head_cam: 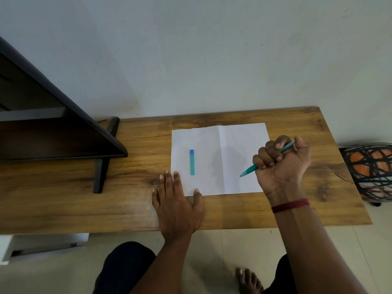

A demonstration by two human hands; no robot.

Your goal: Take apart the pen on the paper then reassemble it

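Surface: wooden table [63, 187] against a pale wall [212, 60]; we saw a dark shelf [53, 134] at its left end and a woven basket [369, 170] on the floor off its right end.
Paper: white paper [239, 145], one crease down the middle, lay flat on the table.
Pen: teal pen [250, 169] was in the fist, tip aimed down-left over the paper's right half; we could not tell if the tip touched.
Cap: teal cap [192, 163] with a blue end lay alone on the paper's left half, well apart from the pen.
Right hand: right hand [282, 164] was curled tight round the barrel; red thread [290, 205] on the wrist.
Left hand: left hand [178, 206] lay flat, fingers straight, holding nothing, fingertips on the paper's near left corner.
Handling: we judged the pen light, stiff, smooth plastic, likely slippery; small inner parts could roll off.
Grip: we judged it best to pinch the barrel near the tip with one hand and hold the rear with the other, then twist.
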